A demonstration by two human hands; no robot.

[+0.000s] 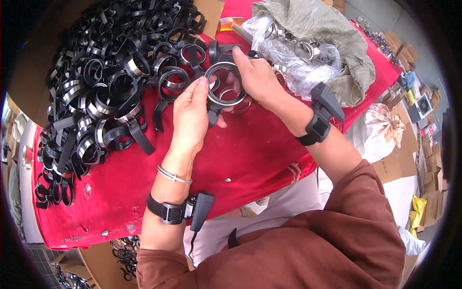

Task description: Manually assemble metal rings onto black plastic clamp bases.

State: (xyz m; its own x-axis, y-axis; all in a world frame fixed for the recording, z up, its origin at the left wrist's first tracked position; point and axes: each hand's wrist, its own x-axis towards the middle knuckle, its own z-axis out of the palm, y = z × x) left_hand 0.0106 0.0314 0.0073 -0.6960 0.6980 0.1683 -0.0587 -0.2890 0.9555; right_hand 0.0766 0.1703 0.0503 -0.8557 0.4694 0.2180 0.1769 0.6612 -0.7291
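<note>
Between both hands, above the red cloth, is a round black ring (227, 102) with a thin silvery edge and an open middle. My left hand (190, 113) pinches its left side, thumb on top and other fingers partly hidden beneath. On the upper right side, my right hand (260, 81) grips the same ring, its thumb pointing up; some of its fingers are hidden behind. Close beyond the hands lies a black ring piece with a tab (219, 50). A large heap of similar black rings (120, 84), many with silver bands and flat tabs, spreads out to the left.
Red cloth (231, 159) covers the table. At the far right, a grey-green woven sack (353, 62) and clear plastic bags (317, 72) hold silvery rings. A cardboard box (103, 267) with more rings stands below the table's front edge. Cartons (430, 159) line the right side.
</note>
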